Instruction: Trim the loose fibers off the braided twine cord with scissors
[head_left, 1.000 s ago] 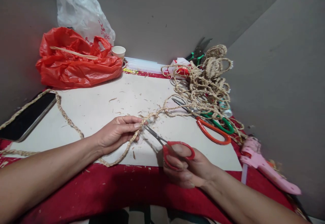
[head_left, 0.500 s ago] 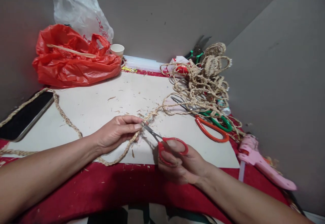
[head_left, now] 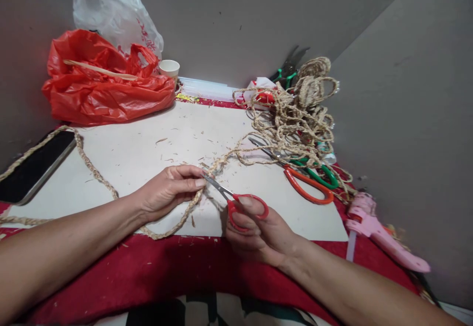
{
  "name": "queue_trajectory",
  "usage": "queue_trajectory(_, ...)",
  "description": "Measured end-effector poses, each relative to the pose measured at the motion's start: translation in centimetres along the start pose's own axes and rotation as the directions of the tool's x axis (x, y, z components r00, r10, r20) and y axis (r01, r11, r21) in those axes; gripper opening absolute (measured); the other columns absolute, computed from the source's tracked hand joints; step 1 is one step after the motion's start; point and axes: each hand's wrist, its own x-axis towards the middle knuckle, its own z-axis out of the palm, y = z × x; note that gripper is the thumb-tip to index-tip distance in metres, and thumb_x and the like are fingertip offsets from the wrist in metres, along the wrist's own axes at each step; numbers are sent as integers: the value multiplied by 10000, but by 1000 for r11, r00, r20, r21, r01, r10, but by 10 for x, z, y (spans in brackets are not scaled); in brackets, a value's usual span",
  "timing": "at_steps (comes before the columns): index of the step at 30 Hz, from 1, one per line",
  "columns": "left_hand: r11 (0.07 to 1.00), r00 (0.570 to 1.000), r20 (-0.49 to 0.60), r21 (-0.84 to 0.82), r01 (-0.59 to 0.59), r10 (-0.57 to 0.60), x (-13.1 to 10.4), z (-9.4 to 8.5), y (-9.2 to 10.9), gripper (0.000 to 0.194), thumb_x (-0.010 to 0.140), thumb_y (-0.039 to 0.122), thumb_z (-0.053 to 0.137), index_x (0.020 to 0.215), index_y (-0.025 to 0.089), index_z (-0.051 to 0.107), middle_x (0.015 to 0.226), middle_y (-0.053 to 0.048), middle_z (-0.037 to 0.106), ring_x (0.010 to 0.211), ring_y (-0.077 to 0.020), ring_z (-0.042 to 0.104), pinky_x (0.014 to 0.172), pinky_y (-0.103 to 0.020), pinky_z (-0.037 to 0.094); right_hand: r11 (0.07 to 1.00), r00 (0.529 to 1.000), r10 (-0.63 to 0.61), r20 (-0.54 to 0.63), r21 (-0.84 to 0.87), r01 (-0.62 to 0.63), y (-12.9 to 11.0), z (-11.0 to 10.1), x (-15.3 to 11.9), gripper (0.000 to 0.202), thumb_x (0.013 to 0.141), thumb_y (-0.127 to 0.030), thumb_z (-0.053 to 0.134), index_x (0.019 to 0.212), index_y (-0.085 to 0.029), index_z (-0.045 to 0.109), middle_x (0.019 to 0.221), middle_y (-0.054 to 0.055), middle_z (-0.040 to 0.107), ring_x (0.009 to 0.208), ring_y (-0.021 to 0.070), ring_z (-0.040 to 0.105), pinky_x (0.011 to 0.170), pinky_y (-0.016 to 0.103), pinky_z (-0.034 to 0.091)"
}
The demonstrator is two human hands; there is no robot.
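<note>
Rope (head_left: 189,210) was pinched in the fingers of the left hand (head_left: 170,191), kinda near middle of the surface (head_left: 114,277). Red scissors (head_left: 232,198), blades (head_left: 215,183) right by it, were clamped in the fingers of the right hand (head_left: 264,240).

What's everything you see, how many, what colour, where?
Cord: count unclear, tan, heaped right, stretching left
Small scissors: one, red, right hand
Scissor loops: two, orange and green, right
Tool: one, green and black, back right
Packet: one, red and white, behind cord
Glue gun: one, pink, right
Phone: one, black, left
Red bag: one, red, back left
Thin bag: one, whitish, behind red bag
Strip: one, tan, on red bag
Cup: one, white, beside red bag
Clear plastic: count unclear, clear, back
Sheet: one, white, middle
Scraps: many, brown, on sheet
Cloth: one, red, under sheet
Walls: several, grey, around
Left hand: one, holding cord
Right hand: one, holding small scissors
</note>
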Motion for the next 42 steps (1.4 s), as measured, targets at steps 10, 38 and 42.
queue_trajectory(10, 1000, 999, 32, -1, -2, 2, -1, -1, 2, 159, 670, 136, 760, 814, 136, 692, 716, -7, 641, 627, -83, 556, 640, -211, 420, 946, 983, -184, -9, -272, 174, -2, 11, -3, 455, 821, -447, 617, 513, -184, 409, 407, -88, 259, 341, 58, 251, 321, 168, 281)
queue_trajectory(38, 901, 964, 260, 430, -58, -62, -17, 10, -11, 199, 740, 289, 723, 806, 108, 673, 691, -46, 660, 591, -99, 542, 610, -246, 396, 816, 750, -577, -324, -237, 526, -56, 51, 23, 391, 730, -358, 667, 515, -180, 392, 485, -77, 367, 361, 31, 197, 312, 147, 203)
queue_trajectory(42, 974, 979, 202, 224, -40, -6, -20, 13, -12, 247, 681, 291, 775, 795, 121, 636, 657, -29, 654, 532, -88, 540, 568, -237, 387, 728, 685, -683, -256, -315, 608, -70, 74, 45, 406, 770, -382, 619, 524, -188, 360, 458, -89, 333, 366, 30, 112, 318, 151, 114)
